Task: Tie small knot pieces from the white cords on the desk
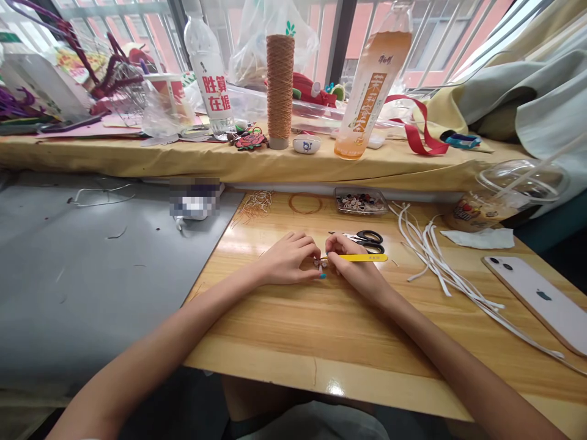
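Near edge: bare wood surface (275, 342), with a fine thread lying across it. Just beyond, both hands work close together, low over the wood. Left hand (288, 260): thumb and index appear to pinch a small pale piece (322, 264), which lies between the two hands; exact contact is partly hidden. Right hand (360, 278): fingers grasp a slim yellow tool (373, 258), tip turned toward that piece.

Technique, my judgement: brace both wrists on the wood, hold the piece firmly but lightly, and guide the tip in small movements; excess pressure could flick it away.

Black-handled scissors (359, 238) lie just beyond the right hand. Containers, farther out: clear tray (362, 212) holding many small mixed pieces, white, dark and reddish; at right, a dome-lidded plastic cup (474, 211) with tan contents. On the ledge: bottle (353, 131) of orange liquid; clear bottle (215, 85), level indeterminate.
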`<state>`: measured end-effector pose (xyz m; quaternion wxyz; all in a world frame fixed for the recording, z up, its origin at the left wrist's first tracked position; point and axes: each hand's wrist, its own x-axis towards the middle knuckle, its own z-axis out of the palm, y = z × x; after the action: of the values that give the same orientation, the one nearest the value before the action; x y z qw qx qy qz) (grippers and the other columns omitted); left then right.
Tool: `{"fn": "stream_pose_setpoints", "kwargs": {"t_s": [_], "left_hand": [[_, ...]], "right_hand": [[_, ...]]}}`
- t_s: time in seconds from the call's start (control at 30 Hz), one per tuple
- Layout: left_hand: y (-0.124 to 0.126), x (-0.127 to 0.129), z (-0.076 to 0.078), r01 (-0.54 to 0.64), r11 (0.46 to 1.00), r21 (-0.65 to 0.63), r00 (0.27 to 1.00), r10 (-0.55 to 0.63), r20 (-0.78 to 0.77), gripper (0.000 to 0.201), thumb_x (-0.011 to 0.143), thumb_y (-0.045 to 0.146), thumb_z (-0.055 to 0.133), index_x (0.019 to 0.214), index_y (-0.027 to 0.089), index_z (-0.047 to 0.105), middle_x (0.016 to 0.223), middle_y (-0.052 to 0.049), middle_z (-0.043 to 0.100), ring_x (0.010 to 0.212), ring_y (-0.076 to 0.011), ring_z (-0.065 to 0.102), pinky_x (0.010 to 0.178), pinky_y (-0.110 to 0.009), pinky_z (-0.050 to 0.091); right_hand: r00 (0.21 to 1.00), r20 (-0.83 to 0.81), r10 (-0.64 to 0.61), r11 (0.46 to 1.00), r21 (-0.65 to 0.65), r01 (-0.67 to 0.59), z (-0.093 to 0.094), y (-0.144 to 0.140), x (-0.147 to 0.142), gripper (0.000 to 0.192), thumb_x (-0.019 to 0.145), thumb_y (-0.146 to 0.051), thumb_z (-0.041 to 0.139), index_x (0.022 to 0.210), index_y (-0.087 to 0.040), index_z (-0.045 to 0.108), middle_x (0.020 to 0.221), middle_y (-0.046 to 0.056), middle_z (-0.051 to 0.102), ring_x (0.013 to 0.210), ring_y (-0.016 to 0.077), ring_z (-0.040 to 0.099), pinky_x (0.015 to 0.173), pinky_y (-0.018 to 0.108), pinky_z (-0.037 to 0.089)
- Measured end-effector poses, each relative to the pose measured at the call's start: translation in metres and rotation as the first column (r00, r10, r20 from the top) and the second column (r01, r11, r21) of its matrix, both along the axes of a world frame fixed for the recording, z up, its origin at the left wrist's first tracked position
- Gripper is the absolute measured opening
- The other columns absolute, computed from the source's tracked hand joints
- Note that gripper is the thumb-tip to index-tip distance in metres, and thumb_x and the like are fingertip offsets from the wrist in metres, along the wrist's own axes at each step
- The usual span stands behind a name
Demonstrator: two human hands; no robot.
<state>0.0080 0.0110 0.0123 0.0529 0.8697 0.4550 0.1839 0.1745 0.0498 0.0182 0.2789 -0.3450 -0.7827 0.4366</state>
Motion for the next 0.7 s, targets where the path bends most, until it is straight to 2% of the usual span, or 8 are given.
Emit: {"fn": "stream_pose_setpoints", "kwargs": {"t_s": [0.13,0.23,0.5,0.7], "left_hand": [[-0.0014,-0.0001,0.0006,0.016,0.999,0.036,0.999,-0.015,-0.041,0.017,0.081,0.025,0.041,0.088,0.017,0.054,0.090,-0.004,0.055,0.085,-0.0172,0.044,0.078,-0.031,0.034],[-0.0005,0.0005,-0.0019,0.008,0.999,0.040,1.000,-0.007,-0.030,0.021,0.079,0.013,0.037,0.088,0.018,0.054,0.091,-0.004,0.054,0.086,-0.0164,0.043,0.078,-0.030,0.034],[0.0037,0.0028,-0.0053,0.005,0.999,0.036,1.000,-0.005,0.014,0.019,0.078,0.011,0.036,0.080,0.017,0.055,0.085,-0.004,0.053,0.084,-0.0162,0.041,0.076,-0.029,0.035],[0.0026,0.0002,-0.0050,-0.004,1.000,0.017,0.999,0.004,0.043,0.018,0.075,0.011,0.039,0.081,0.018,0.055,0.086,-0.002,0.053,0.085,-0.0158,0.041,0.078,-0.029,0.035]], "right_hand": [[0.998,-0.063,0.002,0.995,-0.096,-0.008,-0.0035,0.0019,-0.0001,0.010,0.069,-0.011,0.037,0.073,-0.020,0.038,0.055,-0.006,0.047,0.046,0.0090,0.044,0.046,0.021,0.033],[0.997,-0.069,0.018,0.994,-0.102,-0.025,-0.0043,0.0026,0.0004,0.010,0.070,-0.011,0.037,0.073,-0.020,0.039,0.056,-0.005,0.048,0.047,0.0091,0.045,0.046,0.021,0.033],[0.999,-0.037,0.004,1.000,0.026,-0.003,-0.0007,-0.0037,-0.0014,0.009,0.070,-0.010,0.038,0.070,-0.020,0.040,0.062,-0.003,0.048,0.052,0.0096,0.044,0.047,0.021,0.032],[0.991,-0.111,-0.078,0.994,-0.092,0.068,-0.0024,-0.0003,0.0021,0.008,0.068,-0.012,0.040,0.070,-0.019,0.040,0.058,-0.006,0.045,0.044,0.0074,0.040,0.045,0.021,0.031]]}}
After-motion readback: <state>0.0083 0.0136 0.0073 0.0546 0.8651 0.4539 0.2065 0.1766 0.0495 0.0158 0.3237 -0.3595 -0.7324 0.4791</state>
